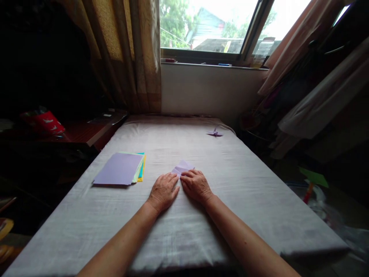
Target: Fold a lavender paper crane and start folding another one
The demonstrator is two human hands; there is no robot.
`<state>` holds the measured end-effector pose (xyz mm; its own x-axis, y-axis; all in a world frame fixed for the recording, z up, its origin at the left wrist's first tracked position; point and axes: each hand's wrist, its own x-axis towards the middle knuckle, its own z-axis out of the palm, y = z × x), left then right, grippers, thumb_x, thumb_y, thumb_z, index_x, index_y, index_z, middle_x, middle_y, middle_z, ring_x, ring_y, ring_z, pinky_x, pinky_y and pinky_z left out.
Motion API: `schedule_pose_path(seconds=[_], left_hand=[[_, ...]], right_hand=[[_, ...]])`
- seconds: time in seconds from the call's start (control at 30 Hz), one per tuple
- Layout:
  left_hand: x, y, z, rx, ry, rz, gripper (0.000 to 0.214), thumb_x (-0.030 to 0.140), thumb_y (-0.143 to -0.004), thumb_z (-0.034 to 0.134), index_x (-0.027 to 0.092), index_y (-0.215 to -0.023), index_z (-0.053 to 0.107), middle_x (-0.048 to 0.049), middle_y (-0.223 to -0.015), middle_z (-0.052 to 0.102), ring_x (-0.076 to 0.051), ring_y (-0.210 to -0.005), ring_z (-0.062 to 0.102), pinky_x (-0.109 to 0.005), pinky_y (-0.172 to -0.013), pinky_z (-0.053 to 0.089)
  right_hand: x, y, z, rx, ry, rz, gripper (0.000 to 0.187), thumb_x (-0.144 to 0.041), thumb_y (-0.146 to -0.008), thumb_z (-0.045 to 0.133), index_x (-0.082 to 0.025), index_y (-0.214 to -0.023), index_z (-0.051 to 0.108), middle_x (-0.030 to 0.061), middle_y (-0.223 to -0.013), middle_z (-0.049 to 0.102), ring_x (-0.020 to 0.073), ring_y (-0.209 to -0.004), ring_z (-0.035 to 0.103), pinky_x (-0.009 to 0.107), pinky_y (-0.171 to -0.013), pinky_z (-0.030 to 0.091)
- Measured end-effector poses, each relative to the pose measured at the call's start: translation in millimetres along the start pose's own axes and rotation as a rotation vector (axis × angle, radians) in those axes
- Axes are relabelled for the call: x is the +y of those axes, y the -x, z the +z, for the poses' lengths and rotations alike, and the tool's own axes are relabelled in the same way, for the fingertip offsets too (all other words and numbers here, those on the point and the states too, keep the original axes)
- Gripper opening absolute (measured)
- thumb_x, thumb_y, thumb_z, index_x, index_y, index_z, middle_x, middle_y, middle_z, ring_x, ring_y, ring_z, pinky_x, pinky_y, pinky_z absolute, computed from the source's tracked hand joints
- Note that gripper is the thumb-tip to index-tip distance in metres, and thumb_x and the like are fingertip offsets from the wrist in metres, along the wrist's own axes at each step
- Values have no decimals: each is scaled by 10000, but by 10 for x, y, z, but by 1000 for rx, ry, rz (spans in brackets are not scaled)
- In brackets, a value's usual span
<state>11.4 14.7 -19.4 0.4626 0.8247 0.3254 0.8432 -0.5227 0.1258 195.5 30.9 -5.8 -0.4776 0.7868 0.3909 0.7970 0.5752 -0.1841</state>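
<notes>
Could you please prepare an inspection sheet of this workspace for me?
Surface: pale cloth-covered table, slightly wrinkled.
Job's things: folded purple paper in front of the hands; paper stack on the left, purple on top, green, blue and yellow edges showing.
Clutter: purple folded figure toward the far right.
Hands: left hand and right hand, palms down at the folded paper's near side.
Cables: nothing seen.
Surroundings: window ahead, curtain left, hanging fabric right.

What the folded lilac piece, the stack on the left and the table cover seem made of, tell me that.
Folded lilac piece: probably thin matte paper; it shows crease lines.
Stack: likely paper sheets, flat and matte, with coloured edges fanned at the right.
Table cover: apparently cloth, dull, with soft wrinkles; the fibre cannot be told.
</notes>
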Motion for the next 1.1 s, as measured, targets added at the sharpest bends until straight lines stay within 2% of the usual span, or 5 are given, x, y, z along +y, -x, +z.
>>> schedule_pose_path(seconds=[0.27,0.43,0.63,0.8,1.1], left_hand=[[56,-60,-81,-38,-22,-3,398,350,-928,526,189,-1288,587,-94,-1288,632,-259,-1199,559,-428,-1039,418],[104,-167,-118,-77,-45,-6,325,380,-932,508,202,-1170,641,-102,-1202,659,-268,-1128,588,-450,-1015,415],[64,-210,-18,-123,-29,-41,350,397,-955,455,228,-1230,589,-113,-1413,546,-278,-1321,473,-537,-1130,268],[5,-179,-2,-153,0,-79,413,436,-959,431,255,-1311,548,-84,-1455,513,-302,-1387,397,-593,-1154,187],[0,-172,-63,-182,30,-161,468,455,-959,436,222,-1356,523,-65,-1475,492,-327,-1420,340,-618,-1160,177]], right_hand=[[-30,92,-29,-22,80,61,251,-236,-912,538,-240,-1089,716,61,-1162,707,242,-1051,606,381,-890,432],[-24,96,2,-25,92,86,241,-242,-911,544,-254,-1079,716,53,-1164,704,227,-1039,609,361,-907,434],[1,105,42,-33,86,101,241,-265,-915,541,-262,-1081,715,53,-1178,698,238,-1061,603,378,-917,435],[-16,100,15,-31,84,110,241,-255,-916,538,-261,-1080,716,52,-1180,700,240,-1062,605,375,-908,442],[-38,93,-12,-27,103,104,244,-238,-917,538,-251,-1069,729,43,-1176,707,253,-1056,613,392,-914,459]])
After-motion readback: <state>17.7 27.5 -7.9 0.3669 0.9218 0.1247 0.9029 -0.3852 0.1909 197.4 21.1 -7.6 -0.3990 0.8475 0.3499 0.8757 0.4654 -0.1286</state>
